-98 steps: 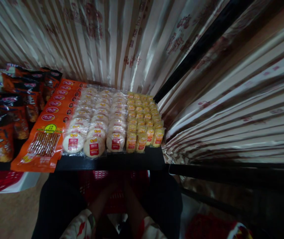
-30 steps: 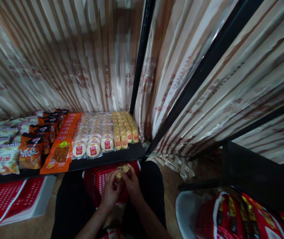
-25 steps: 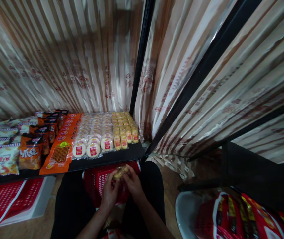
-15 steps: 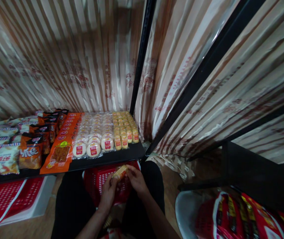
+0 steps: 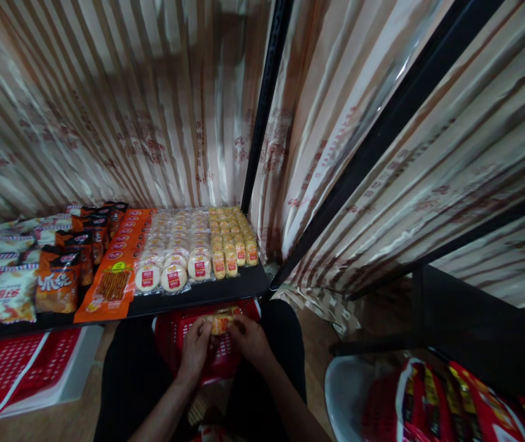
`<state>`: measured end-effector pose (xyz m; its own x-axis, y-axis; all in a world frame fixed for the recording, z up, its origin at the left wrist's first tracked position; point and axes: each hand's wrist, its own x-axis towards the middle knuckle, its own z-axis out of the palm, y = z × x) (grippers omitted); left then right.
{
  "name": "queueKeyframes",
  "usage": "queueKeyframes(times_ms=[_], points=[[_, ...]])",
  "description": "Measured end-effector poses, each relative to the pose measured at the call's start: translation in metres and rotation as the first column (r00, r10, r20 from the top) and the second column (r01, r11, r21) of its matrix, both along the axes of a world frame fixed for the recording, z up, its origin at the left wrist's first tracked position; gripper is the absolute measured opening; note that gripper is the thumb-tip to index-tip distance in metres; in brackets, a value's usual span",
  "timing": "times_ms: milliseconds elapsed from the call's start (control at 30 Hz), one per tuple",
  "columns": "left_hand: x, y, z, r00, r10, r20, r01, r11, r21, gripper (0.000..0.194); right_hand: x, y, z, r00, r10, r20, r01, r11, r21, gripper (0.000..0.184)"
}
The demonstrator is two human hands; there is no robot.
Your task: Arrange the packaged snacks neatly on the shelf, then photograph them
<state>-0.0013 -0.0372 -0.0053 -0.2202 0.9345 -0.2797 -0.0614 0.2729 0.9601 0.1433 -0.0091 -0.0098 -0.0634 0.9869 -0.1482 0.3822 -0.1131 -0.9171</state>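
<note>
I count three columns of wrapped round crackers (image 5: pixel 173 277), four of small yellow packs (image 5: pixel 230 261), three red baskets (image 5: pixel 182 334); the orange stick packets (image 5: pixel 110 286) overlap past counting.

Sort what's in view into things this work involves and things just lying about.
In the work:
- left hand and right hand, on a yellow wrapped snack
- probably the matching yellow rows and black shelf

Seemingly just lying about:
- orange-and-black bags
- white tub
- red packages
</note>
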Motion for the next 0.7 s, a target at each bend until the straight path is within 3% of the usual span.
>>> queueKeyframes(times_ms=[167,300,500,700], points=[[-0.003,0.006,0.003,0.995,-0.032,-0.096,0.035,0.999,0.032,0.045,0.001,-0.002,-0.001,0.988,-0.071,0.139,0.052,0.989,0.139,0.025],[-0.005,0.015,0.002,0.969,-0.102,-0.227,0.112,0.993,0.033,0.041,0.000,0.000,0.000,0.991,0.006,0.133,-0.048,0.949,0.313,0.034],[-0.007,0.033,0.003,0.938,-0.118,-0.327,0.131,0.991,0.017,0.039,0.001,0.001,0.004,0.957,0.190,0.219,-0.259,0.899,0.353,0.035],[-0.002,0.049,0.005,0.911,-0.157,-0.381,0.167,0.986,-0.007,0.040,0.005,0.004,0.004,0.935,0.147,0.323,-0.273,0.880,0.390,0.035]])
